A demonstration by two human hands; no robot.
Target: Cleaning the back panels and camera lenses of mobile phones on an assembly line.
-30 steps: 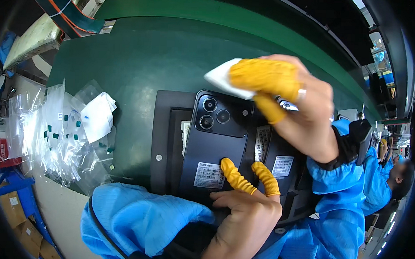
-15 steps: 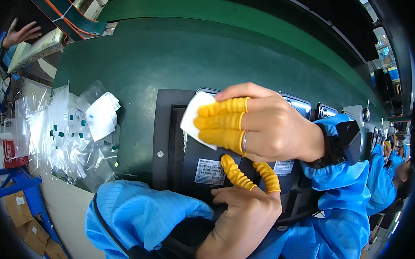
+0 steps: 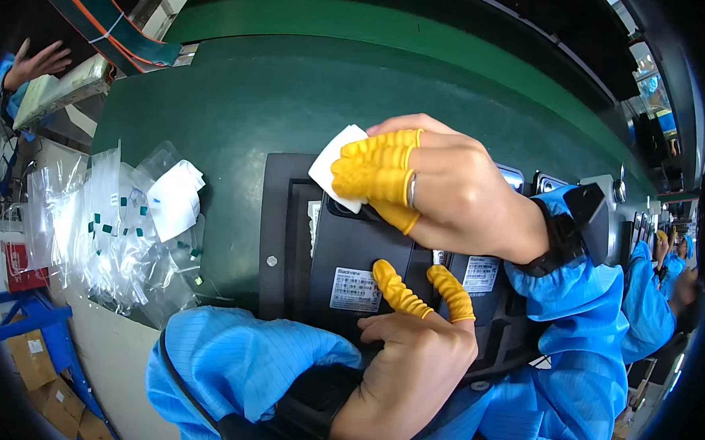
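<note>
My right hand [image 3: 458,182], in yellow finger cots, pinches a folded white wiping cloth [image 3: 329,167] over the far end of a dark phone [image 3: 351,254]. The phone lies back side up in a black tray [image 3: 275,224], with a white printed label [image 3: 355,289] on it. Two fingers of my left hand [image 3: 417,355], also in yellow cots, are stretched out and apart; one tip rests beside that label. A second labelled dark phone [image 3: 488,303] lies just to the right, its upper part hidden under my right hand.
Clear plastic bags [image 3: 120,240] with small green tabs are heaped on the green bench [image 3: 239,94] at left, a white cloth [image 3: 175,199] on top. More phones [image 3: 550,182] stretch off rightward. Another person's hand [image 3: 38,64] shows at far left; cardboard boxes [image 3: 33,355] sit lower left.
My right hand and the cloth have moved toward the far edge of the phone, uncovering more of its back. My left hand has stayed nearly in place.
</note>
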